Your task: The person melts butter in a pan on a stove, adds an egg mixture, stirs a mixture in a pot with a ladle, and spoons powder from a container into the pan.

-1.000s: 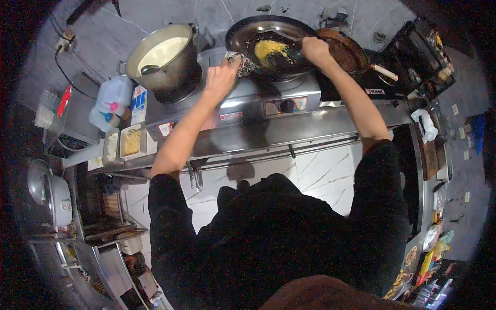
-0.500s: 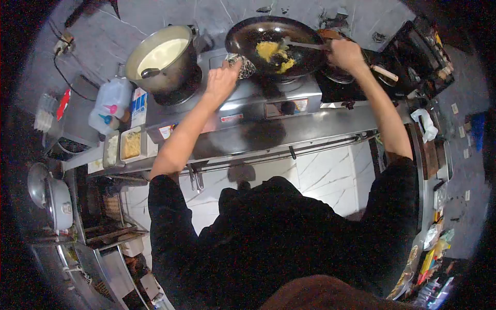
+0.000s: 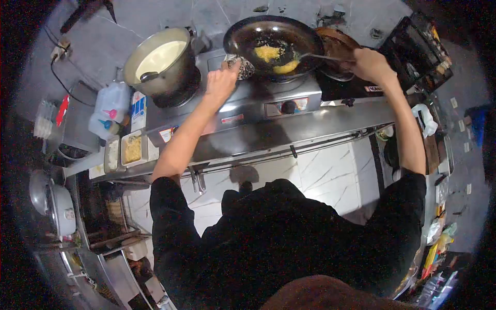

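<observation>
A dark wok stands on the steel stove, with yellow food in two patches inside it. My left hand is closed on a black-and-white patterned cloth at the wok's left side. Right of the wok, my right hand is wrapped round the handle of a metal spatula. The spatula's head rests in the wok beside the right patch of food.
A large pot with pale liquid and a ladle stands left of the wok. A brown pan is behind the spatula handle. Food trays and a plastic jug sit at the counter's left end.
My right hand has moved right and slightly down with the spatula. The yellow food, one patch at first, now lies in two. My left hand has stayed at the cloth.
</observation>
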The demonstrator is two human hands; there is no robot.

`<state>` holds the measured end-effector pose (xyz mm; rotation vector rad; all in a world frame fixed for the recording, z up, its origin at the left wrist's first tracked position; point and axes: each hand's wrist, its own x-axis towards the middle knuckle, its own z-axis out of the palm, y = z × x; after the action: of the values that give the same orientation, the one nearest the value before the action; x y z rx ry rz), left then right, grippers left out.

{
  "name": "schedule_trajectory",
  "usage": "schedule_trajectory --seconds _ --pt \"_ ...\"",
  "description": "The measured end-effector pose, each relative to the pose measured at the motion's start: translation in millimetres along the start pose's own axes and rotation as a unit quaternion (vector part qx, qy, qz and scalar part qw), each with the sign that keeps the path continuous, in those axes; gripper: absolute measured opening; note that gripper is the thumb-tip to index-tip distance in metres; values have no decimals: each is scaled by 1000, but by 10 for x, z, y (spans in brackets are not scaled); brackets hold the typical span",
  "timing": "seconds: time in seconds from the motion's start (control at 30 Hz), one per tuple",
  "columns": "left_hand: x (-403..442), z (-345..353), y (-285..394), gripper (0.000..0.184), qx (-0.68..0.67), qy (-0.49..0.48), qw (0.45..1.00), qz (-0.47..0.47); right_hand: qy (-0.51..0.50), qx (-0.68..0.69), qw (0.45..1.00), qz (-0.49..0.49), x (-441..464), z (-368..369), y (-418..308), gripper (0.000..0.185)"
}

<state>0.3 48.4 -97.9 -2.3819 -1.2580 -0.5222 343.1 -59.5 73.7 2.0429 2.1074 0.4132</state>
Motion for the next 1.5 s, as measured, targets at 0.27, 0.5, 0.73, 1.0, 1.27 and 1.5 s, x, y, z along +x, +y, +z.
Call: schedule_trajectory --seconds 0.27,0.5,0.73,1.0,1.27,1.5 --pt "2 19 -14 40 -14 19 1000 14 9 13 1000 -2 316 708 -280 21" --pt "15 -39 -6 45 -2 -8 1000 5 -55 42 998 -6 -205 -333 -241 24" --pt "-22 -74 22 44 1 2 1000 9 -5 53 998 -26 449 386 -620 23" --pt "-28 -110 39 41 -3 19 1000 6 19 94 995 28 900 641 -690 25" --pt "30 -39 12 36 5 15 1000 5 5 122 989 88 374 557 -302 28" --pt "10 -82 15 38 -2 6 1000 0 -17 145 987 71 307 399 -757 31"
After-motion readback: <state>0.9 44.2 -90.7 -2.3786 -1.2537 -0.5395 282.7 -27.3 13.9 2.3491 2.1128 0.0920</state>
